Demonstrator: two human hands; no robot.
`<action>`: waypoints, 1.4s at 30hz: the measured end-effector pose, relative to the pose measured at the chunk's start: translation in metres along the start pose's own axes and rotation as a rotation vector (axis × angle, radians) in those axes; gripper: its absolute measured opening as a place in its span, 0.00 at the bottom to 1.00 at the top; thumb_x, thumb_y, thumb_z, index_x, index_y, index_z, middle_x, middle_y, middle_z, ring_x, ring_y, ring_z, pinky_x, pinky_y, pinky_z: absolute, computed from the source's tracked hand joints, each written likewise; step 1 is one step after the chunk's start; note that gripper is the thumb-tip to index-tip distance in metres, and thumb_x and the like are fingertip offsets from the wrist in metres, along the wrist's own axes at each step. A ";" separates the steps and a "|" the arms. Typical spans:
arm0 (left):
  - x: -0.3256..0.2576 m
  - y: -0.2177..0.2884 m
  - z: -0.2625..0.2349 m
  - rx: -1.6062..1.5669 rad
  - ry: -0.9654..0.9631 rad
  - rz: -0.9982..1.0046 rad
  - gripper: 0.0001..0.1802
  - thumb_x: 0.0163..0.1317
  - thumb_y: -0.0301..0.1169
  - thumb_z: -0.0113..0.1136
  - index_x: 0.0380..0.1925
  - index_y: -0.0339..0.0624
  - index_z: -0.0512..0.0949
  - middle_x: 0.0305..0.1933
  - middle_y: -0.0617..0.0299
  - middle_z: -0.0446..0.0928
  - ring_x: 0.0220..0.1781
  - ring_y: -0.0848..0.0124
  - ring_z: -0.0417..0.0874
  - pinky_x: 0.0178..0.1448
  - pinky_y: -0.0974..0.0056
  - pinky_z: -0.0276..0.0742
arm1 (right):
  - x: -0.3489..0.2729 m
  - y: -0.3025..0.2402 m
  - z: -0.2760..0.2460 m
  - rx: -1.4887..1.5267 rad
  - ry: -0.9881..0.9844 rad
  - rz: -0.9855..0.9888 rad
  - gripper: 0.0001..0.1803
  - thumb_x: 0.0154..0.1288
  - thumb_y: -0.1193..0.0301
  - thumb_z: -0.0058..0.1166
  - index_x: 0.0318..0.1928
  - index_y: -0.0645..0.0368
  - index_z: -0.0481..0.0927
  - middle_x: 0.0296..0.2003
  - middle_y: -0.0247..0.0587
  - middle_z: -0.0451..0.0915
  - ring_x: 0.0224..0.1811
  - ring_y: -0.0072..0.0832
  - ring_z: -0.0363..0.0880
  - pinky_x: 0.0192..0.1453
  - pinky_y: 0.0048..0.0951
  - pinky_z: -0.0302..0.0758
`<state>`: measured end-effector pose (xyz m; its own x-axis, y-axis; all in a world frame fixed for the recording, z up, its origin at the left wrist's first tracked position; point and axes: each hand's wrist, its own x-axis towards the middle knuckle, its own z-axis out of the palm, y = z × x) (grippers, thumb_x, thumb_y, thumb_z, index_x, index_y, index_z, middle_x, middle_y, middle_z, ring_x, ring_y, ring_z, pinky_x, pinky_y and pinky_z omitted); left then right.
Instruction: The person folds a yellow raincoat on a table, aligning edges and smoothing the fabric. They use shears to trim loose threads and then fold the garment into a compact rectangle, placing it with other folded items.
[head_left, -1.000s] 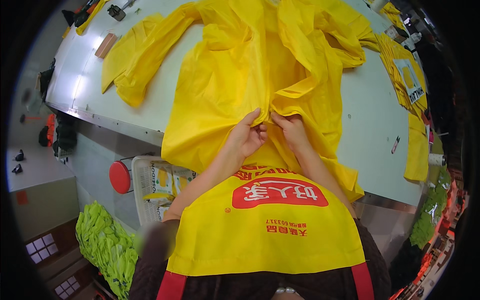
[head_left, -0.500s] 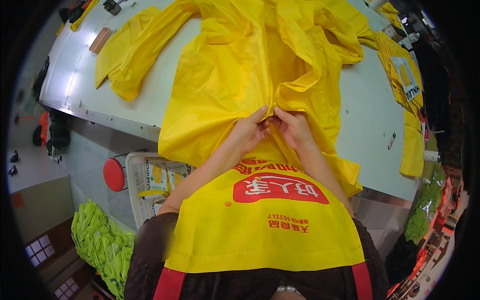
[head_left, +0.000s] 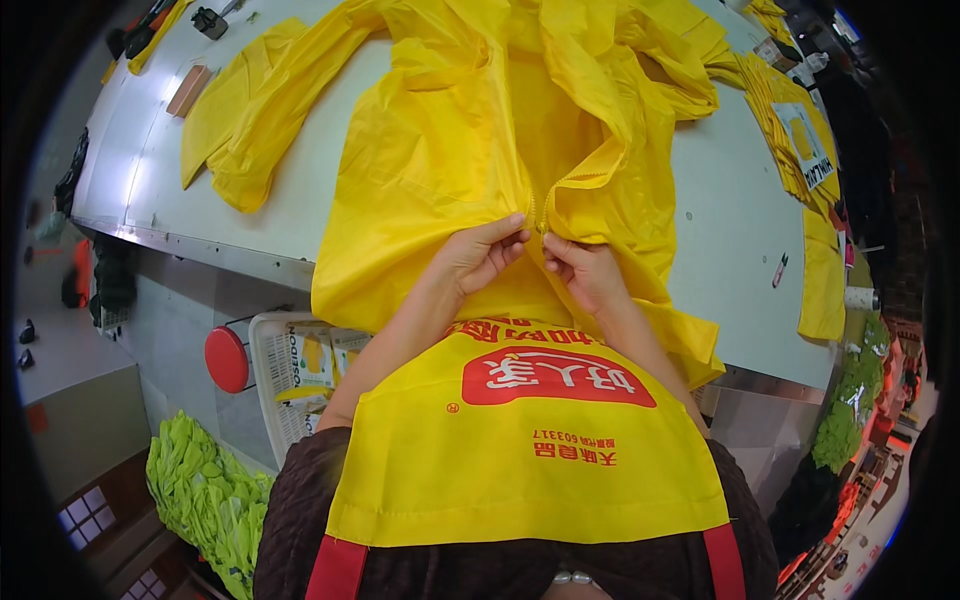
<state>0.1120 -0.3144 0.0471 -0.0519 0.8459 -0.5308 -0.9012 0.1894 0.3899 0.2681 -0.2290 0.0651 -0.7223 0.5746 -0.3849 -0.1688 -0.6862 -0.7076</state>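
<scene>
A large yellow jacket lies spread on the white table, its hem hanging over the near edge. Its front zipper runs up the middle and is parted above my hands. My left hand pinches the left zipper edge near the bottom. My right hand grips the right edge right beside it; the fingertips of both hands almost touch at the zipper's foot. I wear a yellow apron with a red patch.
More yellow garments lie at the table's right side, and a wooden block and dark tools at the far left. Below the table stand a white crate, a red stool and a pile of green fabric.
Both hands have stayed together at the zipper's foot while the view shifted slightly; the jacket front now shows the zipper parted above the hands.
</scene>
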 end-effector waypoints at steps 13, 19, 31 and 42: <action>-0.001 -0.015 0.016 -0.078 -0.020 0.151 0.11 0.59 0.30 0.58 0.41 0.39 0.75 0.41 0.61 0.77 0.44 0.71 0.76 0.52 0.66 0.72 | -0.002 0.019 0.002 -0.011 0.087 -0.045 0.09 0.58 0.75 0.58 0.40 0.57 0.77 0.31 0.31 0.77 0.30 0.19 0.74 0.32 0.19 0.73; -0.004 -0.019 0.020 -0.060 -0.015 0.219 0.10 0.60 0.30 0.57 0.41 0.38 0.75 0.42 0.59 0.77 0.45 0.70 0.76 0.53 0.66 0.72 | 0.000 0.021 0.006 -0.007 0.123 -0.121 0.09 0.58 0.75 0.57 0.40 0.57 0.76 0.32 0.30 0.77 0.31 0.19 0.74 0.32 0.20 0.75; -0.003 -0.020 0.021 -0.122 0.018 0.216 0.09 0.59 0.30 0.59 0.38 0.39 0.75 0.39 0.61 0.77 0.42 0.71 0.76 0.49 0.67 0.72 | 0.000 0.022 0.008 -0.025 0.102 -0.145 0.09 0.58 0.75 0.57 0.40 0.56 0.76 0.32 0.30 0.77 0.31 0.19 0.75 0.32 0.20 0.75; -0.002 -0.021 0.020 -0.093 0.022 0.238 0.09 0.59 0.29 0.58 0.39 0.38 0.75 0.39 0.60 0.77 0.42 0.71 0.76 0.50 0.66 0.73 | -0.003 0.017 0.014 -0.057 0.137 -0.168 0.08 0.59 0.76 0.56 0.40 0.58 0.75 0.32 0.31 0.76 0.30 0.19 0.74 0.32 0.21 0.74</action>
<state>0.1395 -0.3101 0.0557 -0.2760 0.8499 -0.4488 -0.8981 -0.0617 0.4354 0.2578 -0.2488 0.0621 -0.5892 0.7362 -0.3331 -0.2381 -0.5521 -0.7991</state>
